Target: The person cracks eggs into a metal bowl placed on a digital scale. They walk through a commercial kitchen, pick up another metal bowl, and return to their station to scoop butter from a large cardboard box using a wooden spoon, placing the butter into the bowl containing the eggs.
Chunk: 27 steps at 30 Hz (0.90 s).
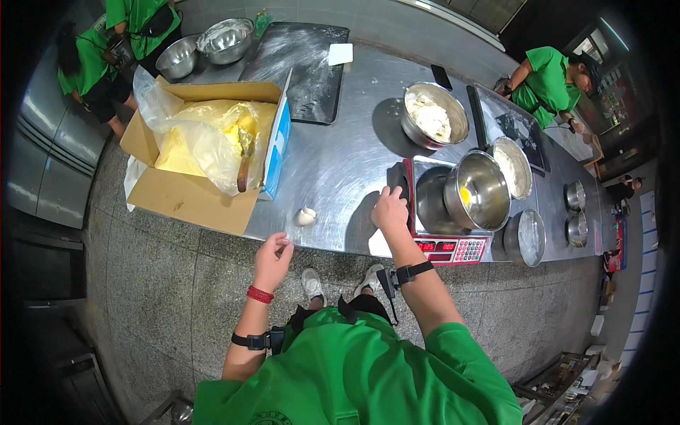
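Observation:
My left hand [275, 261] is at the table's front edge with its fingers loosely bent and apart, and nothing shows in it. Close to its fingertips lies a white eggshell [306, 217], which looks cracked. My right hand [390, 211] reaches over the table beside the left edge of a red and silver digital scale [432, 230]. Its fingers are partly spread and no held thing shows; whether the tips touch the scale is unclear. On the scale a steel mixing bowl [489, 180] stands tilted toward me in the picture, with a yellow egg yolk [465, 196] inside.
An open cardboard box [202, 202] of yellow fat in plastic, with a wooden-handled tool [244, 173], stands left. A bowl of white dough or flour [433, 117], other steel bowls [525, 237] and dark trays [301, 71] share the table. People in green shirts [549, 74] stand beyond.

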Motion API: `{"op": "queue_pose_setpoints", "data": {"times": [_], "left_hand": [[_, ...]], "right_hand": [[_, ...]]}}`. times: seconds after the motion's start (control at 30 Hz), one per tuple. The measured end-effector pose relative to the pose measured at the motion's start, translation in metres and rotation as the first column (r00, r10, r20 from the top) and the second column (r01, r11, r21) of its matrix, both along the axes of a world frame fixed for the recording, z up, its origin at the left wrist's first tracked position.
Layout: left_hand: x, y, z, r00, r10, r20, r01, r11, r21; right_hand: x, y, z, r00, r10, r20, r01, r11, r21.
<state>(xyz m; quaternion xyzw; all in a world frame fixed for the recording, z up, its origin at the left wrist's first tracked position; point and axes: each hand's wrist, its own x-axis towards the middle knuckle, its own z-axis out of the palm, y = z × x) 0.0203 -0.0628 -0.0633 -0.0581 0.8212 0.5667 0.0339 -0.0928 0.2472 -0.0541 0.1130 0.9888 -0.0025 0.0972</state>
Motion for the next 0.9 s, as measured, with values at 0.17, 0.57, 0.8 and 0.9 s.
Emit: {"op": "queue_pose_setpoints", "data": {"times": [0.17, 0.57, 0.8, 0.9], "left_hand": [[0.0, -0.007, 0.005, 1.0, -0.004, 0.008, 0.004, 1.0, 0.008], [-0.001, -0.005, -0.009, 0.996, -0.082, 0.023, 0.082, 0.997, -0.002], [-0.011, 0.03, -0.001, 0.962, -0.26, 0.089, 0.258, 0.966, 0.03], [-0.012, 0.04, -0.002, 0.947, -0.307, 0.091, 0.305, 0.952, 0.032]], "right_hand": [[0.012, 0.01, -0.024, 0.999, -0.025, -0.025, 0.024, 0.998, -0.051], [0.173, 0.011, -0.042, 0.847, 0.05, 0.53, 0.532, -0.101, -0.841], [0.217, 0.023, -0.053, 0.657, -0.024, 0.753, 0.644, -0.501, -0.578], [0.196, -0.002, -0.009, 0.95, -0.285, 0.131, 0.254, 0.455, -0.853]]}}
